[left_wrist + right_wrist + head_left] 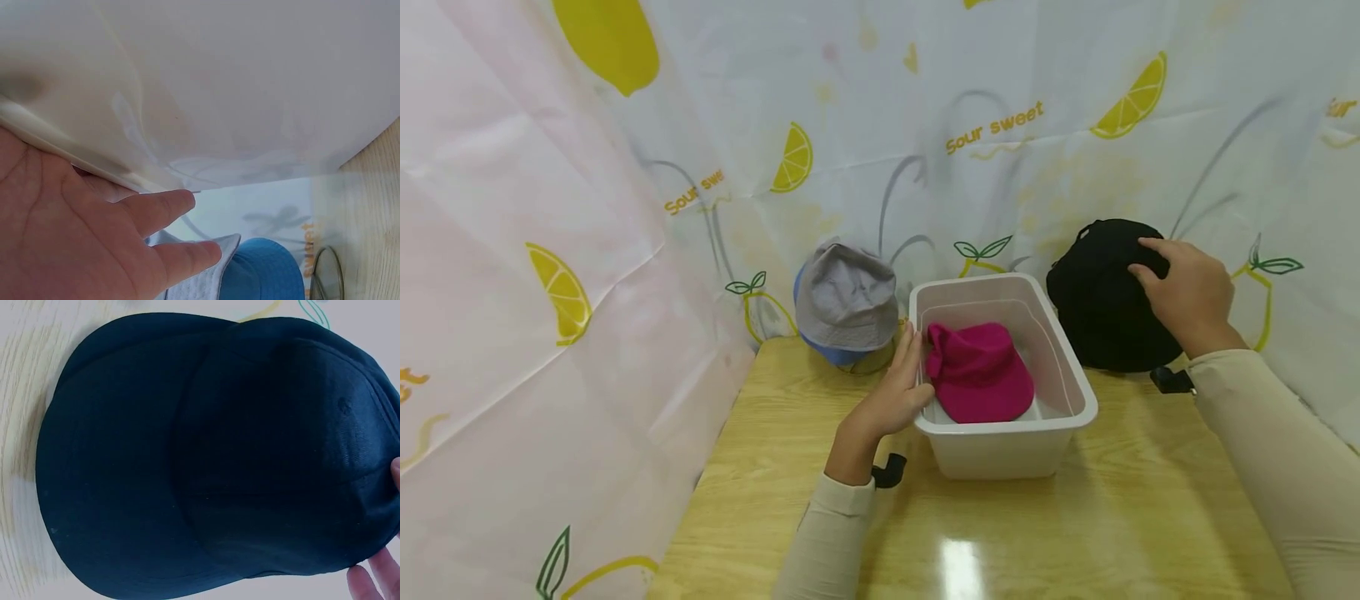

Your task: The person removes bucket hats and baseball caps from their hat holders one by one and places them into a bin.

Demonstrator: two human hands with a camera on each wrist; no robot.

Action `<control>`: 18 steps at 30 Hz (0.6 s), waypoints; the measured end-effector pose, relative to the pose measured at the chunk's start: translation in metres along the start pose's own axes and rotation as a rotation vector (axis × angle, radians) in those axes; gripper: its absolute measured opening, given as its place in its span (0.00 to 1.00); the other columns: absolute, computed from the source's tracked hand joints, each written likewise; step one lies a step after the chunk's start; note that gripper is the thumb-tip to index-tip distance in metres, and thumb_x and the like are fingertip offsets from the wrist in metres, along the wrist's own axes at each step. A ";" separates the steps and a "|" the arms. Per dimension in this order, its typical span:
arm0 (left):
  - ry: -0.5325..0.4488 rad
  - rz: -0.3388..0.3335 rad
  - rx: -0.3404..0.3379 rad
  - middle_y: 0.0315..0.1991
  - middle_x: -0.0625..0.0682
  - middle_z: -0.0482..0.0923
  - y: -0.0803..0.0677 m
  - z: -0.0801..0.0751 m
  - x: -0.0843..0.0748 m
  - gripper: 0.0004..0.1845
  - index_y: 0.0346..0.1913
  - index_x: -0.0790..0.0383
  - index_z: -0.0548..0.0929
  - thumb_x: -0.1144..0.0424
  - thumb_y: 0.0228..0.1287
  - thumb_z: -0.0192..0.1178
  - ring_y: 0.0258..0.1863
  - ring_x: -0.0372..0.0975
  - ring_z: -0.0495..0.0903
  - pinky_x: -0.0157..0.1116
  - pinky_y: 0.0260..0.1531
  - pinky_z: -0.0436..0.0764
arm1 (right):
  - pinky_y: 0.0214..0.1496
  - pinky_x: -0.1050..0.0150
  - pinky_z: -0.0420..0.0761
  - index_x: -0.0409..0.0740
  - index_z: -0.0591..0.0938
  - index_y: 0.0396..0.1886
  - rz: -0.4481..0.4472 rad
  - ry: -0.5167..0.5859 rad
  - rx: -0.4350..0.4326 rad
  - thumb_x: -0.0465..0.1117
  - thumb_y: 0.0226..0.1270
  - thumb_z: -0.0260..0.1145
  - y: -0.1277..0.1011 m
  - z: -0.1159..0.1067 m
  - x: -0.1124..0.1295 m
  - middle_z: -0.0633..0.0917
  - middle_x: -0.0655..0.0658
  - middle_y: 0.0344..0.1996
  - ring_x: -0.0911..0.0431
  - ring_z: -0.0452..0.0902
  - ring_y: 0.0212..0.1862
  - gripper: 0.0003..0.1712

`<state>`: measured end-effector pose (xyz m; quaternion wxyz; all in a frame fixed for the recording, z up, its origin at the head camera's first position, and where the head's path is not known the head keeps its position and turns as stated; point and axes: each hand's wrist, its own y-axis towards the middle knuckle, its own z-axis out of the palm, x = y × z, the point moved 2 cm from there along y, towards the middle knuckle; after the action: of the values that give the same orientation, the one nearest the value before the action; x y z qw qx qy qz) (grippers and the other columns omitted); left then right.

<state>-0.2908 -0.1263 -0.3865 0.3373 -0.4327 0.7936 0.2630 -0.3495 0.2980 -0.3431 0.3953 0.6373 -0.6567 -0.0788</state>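
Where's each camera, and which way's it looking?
Head: on the head, facing forward and down at a white rectangular plastic tub; left hand, right hand and beige sleeves show.
Left wrist: on that wrist, facing the tub's side; left hand shows.
Right wrist: on that wrist, facing a black fabric cap; fingers show.
Head and right wrist share the cap.

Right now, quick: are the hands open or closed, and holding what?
Left hand: open, touching the side of the white tub.
Right hand: closed, holding the black cap.
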 end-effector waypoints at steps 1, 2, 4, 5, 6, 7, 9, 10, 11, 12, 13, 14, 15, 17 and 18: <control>-0.001 -0.001 0.000 0.84 0.47 0.17 0.000 0.000 0.000 0.53 0.84 0.54 0.33 0.60 0.58 0.49 0.83 0.46 0.24 0.60 0.79 0.42 | 0.50 0.32 0.77 0.45 0.78 0.71 0.004 0.006 0.000 0.48 0.74 0.67 0.001 0.000 -0.001 0.79 0.29 0.65 0.29 0.75 0.61 0.29; -0.005 -0.003 0.002 0.84 0.47 0.17 0.001 0.000 -0.001 0.53 0.84 0.53 0.33 0.60 0.58 0.49 0.83 0.46 0.24 0.60 0.79 0.42 | 0.54 0.32 0.76 0.43 0.78 0.71 0.007 0.012 0.000 0.48 0.74 0.67 0.001 0.000 -0.002 0.79 0.27 0.65 0.29 0.75 0.61 0.29; -0.010 -0.003 0.002 0.84 0.46 0.17 0.000 0.000 -0.001 0.53 0.84 0.53 0.33 0.60 0.58 0.49 0.83 0.47 0.24 0.60 0.78 0.42 | 0.61 0.32 0.73 0.39 0.78 0.70 0.011 0.027 0.001 0.47 0.74 0.68 0.002 0.001 -0.004 0.79 0.26 0.64 0.29 0.73 0.63 0.29; -0.009 -0.004 0.002 0.84 0.46 0.17 0.000 0.000 -0.001 0.53 0.84 0.53 0.34 0.60 0.58 0.49 0.83 0.47 0.24 0.60 0.78 0.42 | 0.63 0.32 0.72 0.37 0.79 0.68 0.012 0.035 -0.003 0.47 0.74 0.68 0.002 0.001 -0.005 0.79 0.26 0.63 0.29 0.73 0.64 0.29; -0.009 -0.005 0.002 0.84 0.45 0.17 0.001 0.000 0.000 0.53 0.84 0.53 0.34 0.60 0.58 0.49 0.83 0.47 0.24 0.60 0.79 0.43 | 0.65 0.33 0.71 0.36 0.80 0.67 0.010 0.041 -0.009 0.46 0.73 0.69 0.003 0.002 -0.005 0.80 0.26 0.62 0.30 0.73 0.64 0.28; -0.008 -0.008 0.004 0.84 0.44 0.17 0.001 0.001 0.000 0.53 0.85 0.53 0.34 0.60 0.58 0.50 0.83 0.46 0.24 0.59 0.79 0.43 | 0.66 0.33 0.71 0.35 0.81 0.65 0.008 0.044 -0.014 0.46 0.73 0.69 0.002 0.002 -0.006 0.81 0.26 0.62 0.30 0.74 0.64 0.27; -0.006 -0.013 0.006 0.84 0.44 0.17 0.000 0.001 0.000 0.53 0.85 0.53 0.34 0.60 0.58 0.50 0.83 0.45 0.25 0.58 0.79 0.43 | 0.66 0.34 0.71 0.35 0.83 0.63 0.008 0.050 -0.025 0.45 0.73 0.69 0.001 0.003 -0.008 0.82 0.27 0.61 0.30 0.75 0.63 0.26; -0.005 -0.016 0.008 0.84 0.43 0.17 0.001 0.002 0.001 0.53 0.85 0.52 0.34 0.60 0.58 0.50 0.83 0.45 0.25 0.57 0.79 0.44 | 0.66 0.34 0.71 0.35 0.84 0.62 0.005 0.054 -0.036 0.45 0.72 0.70 0.000 0.003 -0.008 0.82 0.28 0.60 0.31 0.75 0.63 0.25; -0.003 -0.016 0.009 0.84 0.43 0.17 0.001 0.002 0.001 0.53 0.85 0.52 0.34 0.60 0.58 0.50 0.83 0.45 0.25 0.57 0.79 0.44 | 0.65 0.34 0.72 0.35 0.84 0.61 0.000 0.059 -0.049 0.44 0.72 0.70 -0.001 0.002 -0.008 0.83 0.28 0.59 0.31 0.76 0.62 0.24; -0.003 -0.015 0.010 0.84 0.43 0.17 0.001 0.002 0.001 0.53 0.85 0.52 0.34 0.60 0.58 0.50 0.83 0.45 0.25 0.58 0.79 0.44 | 0.65 0.35 0.73 0.34 0.85 0.59 -0.007 0.061 -0.062 0.43 0.71 0.71 -0.001 0.001 -0.007 0.84 0.29 0.58 0.31 0.77 0.62 0.23; -0.005 -0.014 0.011 0.84 0.43 0.17 0.001 0.002 0.001 0.54 0.85 0.52 0.34 0.60 0.58 0.50 0.83 0.45 0.25 0.58 0.79 0.43 | 0.64 0.35 0.73 0.33 0.86 0.58 -0.015 0.064 -0.076 0.43 0.71 0.71 -0.001 0.000 -0.006 0.85 0.29 0.57 0.31 0.78 0.61 0.22; -0.005 -0.011 0.010 0.84 0.44 0.17 0.000 0.002 0.001 0.53 0.85 0.52 0.34 0.61 0.58 0.50 0.83 0.45 0.25 0.59 0.79 0.43 | 0.63 0.35 0.74 0.33 0.86 0.56 -0.026 0.067 -0.091 0.42 0.70 0.71 -0.001 -0.001 -0.005 0.85 0.29 0.56 0.31 0.79 0.60 0.21; -0.003 -0.010 0.010 0.84 0.44 0.17 0.000 0.001 0.000 0.54 0.85 0.52 0.34 0.61 0.58 0.50 0.83 0.45 0.24 0.59 0.79 0.43 | 0.62 0.35 0.75 0.32 0.87 0.54 -0.038 0.072 -0.107 0.41 0.70 0.72 -0.001 -0.002 -0.004 0.86 0.29 0.54 0.32 0.80 0.58 0.20; -0.007 -0.004 0.006 0.84 0.45 0.17 0.001 0.001 0.000 0.54 0.84 0.53 0.33 0.61 0.58 0.50 0.83 0.45 0.24 0.59 0.79 0.42 | 0.59 0.36 0.76 0.32 0.88 0.52 -0.058 0.078 -0.128 0.41 0.69 0.72 0.001 -0.004 -0.002 0.87 0.30 0.52 0.32 0.81 0.56 0.18; -0.009 -0.004 0.004 0.84 0.45 0.17 0.000 0.001 0.000 0.54 0.84 0.53 0.33 0.61 0.58 0.50 0.83 0.44 0.23 0.59 0.79 0.42 | 0.58 0.36 0.77 0.32 0.89 0.51 -0.064 0.077 -0.133 0.41 0.69 0.72 0.002 -0.004 -0.001 0.88 0.31 0.52 0.32 0.82 0.55 0.17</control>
<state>-0.2907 -0.1253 -0.3868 0.3425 -0.4321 0.7918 0.2627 -0.3483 0.3013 -0.3397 0.4593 0.6327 -0.6137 -0.1102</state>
